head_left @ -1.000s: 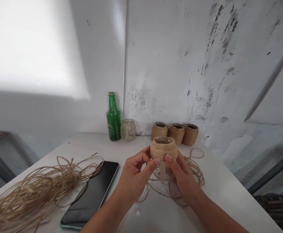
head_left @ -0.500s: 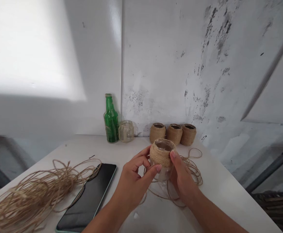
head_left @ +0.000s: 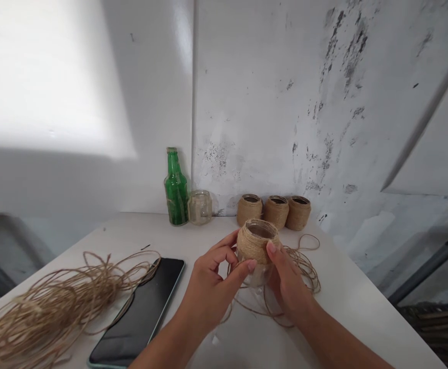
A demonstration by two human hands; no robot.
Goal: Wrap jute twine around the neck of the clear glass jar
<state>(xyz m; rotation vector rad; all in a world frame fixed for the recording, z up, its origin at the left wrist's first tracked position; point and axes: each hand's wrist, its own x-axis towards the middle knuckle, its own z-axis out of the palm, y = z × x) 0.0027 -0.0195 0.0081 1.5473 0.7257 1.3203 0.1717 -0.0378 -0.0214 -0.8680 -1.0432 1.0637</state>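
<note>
Between my two hands is a glass jar (head_left: 259, 251), its upper part wound with jute twine and its lower part bare. My left hand (head_left: 218, 279) grips it from the left, thumb at the front near the lowest turns. On the other side my right hand (head_left: 291, 279) holds the jar, with the thumb pressed on the wound twine near the shoulder. Loose jute twine (head_left: 306, 269) lies in loops on the table behind and below my right hand. Some fingers of both hands are hidden behind the jar.
Three twine-covered jars (head_left: 276, 212) stand by the wall. A green bottle (head_left: 176, 192) and a bare glass jar (head_left: 199, 207) are left of them. On the white table (head_left: 346, 307) lie a phone (head_left: 141, 312) and a big bundle of twine (head_left: 66, 302), partly over the phone.
My right thumb has shifted slightly left and down on the wound twine. The jar and my left hand stay nearly in place.
</note>
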